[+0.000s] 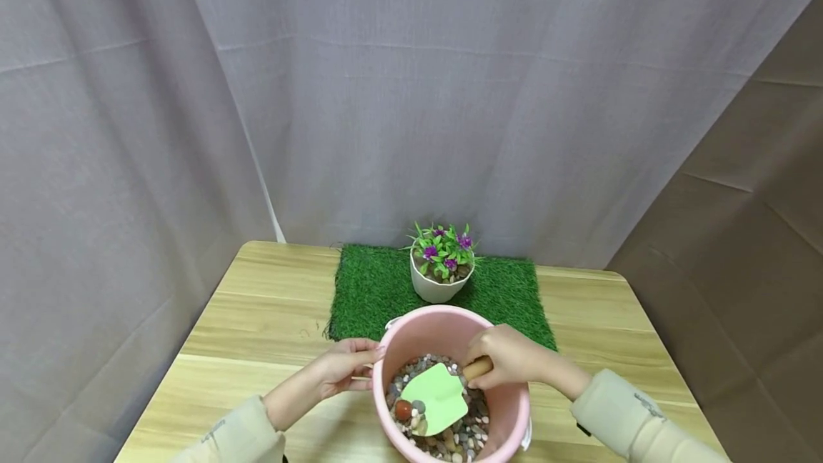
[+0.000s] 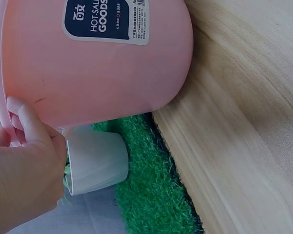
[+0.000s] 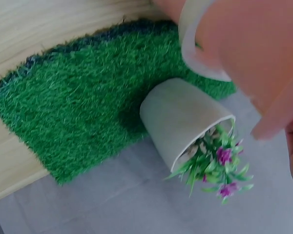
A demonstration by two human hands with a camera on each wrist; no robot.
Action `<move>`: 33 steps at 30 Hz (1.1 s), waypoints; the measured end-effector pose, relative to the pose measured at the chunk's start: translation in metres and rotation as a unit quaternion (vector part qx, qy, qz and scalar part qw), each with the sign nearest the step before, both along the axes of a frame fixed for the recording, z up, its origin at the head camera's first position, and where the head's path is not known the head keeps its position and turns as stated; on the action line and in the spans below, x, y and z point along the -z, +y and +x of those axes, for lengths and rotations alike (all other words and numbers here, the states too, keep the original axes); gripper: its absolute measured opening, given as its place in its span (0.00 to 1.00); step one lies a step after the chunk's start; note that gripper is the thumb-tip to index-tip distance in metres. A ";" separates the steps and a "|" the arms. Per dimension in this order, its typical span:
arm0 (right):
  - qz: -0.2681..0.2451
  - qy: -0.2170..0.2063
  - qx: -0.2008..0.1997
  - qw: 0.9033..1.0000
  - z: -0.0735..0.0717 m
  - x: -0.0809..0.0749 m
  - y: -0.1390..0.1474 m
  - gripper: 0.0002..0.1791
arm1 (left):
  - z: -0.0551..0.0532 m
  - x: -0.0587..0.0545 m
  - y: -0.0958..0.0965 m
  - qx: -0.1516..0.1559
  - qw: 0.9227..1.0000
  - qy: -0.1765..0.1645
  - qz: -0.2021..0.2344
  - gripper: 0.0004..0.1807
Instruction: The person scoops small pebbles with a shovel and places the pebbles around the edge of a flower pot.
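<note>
The green shovel (image 1: 437, 402) is inside the pink bucket (image 1: 444, 327), low down by the little stones (image 1: 476, 429). The right hand (image 1: 504, 354) holds its wooden handle (image 1: 477, 368), with the fingers curled round it. From that hand, the flat green part lies to the left and a bit closer to the person. The shovel's long way runs on a slant, from the handle up on the right to the tip down on the left. So the right hand is at the back end, and the tip points away from it, over to the bucket's left side. A red-brown stone (image 1: 403, 410) and a few small ones are at the tip; I can't tell if the red-brown one sits on it or just beside it. The left hand (image 1: 347, 369) pinches the bucket's rim on the left, with a finger on the outside wall. It is nearer to the tip than to the handle, but the bucket wall is between them. Just behind the bucket, a white flower pot (image 1: 437, 288) stands on a green grass mat (image 1: 366, 291), and the mat is on the wooden table (image 1: 257, 320).
</note>
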State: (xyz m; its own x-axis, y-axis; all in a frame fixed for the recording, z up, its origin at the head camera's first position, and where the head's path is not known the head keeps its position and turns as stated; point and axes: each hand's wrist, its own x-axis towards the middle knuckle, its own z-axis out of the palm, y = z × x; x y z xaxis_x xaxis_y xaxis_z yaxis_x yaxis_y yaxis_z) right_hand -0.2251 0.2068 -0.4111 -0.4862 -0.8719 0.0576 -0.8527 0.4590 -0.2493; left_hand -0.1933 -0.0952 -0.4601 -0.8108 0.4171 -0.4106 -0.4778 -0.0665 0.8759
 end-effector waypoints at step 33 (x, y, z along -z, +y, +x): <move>-0.081 -0.020 0.038 0.996 -0.020 -0.012 0.030 0.09 | 0.001 -0.003 0.000 -0.007 1.000 -0.003 -0.002 0.14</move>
State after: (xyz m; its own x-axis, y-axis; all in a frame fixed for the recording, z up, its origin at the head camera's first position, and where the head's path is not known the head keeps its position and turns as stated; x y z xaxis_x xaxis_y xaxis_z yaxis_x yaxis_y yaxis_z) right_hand -0.2449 0.2365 -0.3992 -0.5558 -0.8130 0.1734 -0.8045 0.4735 -0.3585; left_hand -0.1925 -0.0955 -0.4574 -0.8143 0.4040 -0.4168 -0.4814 -0.0688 0.8738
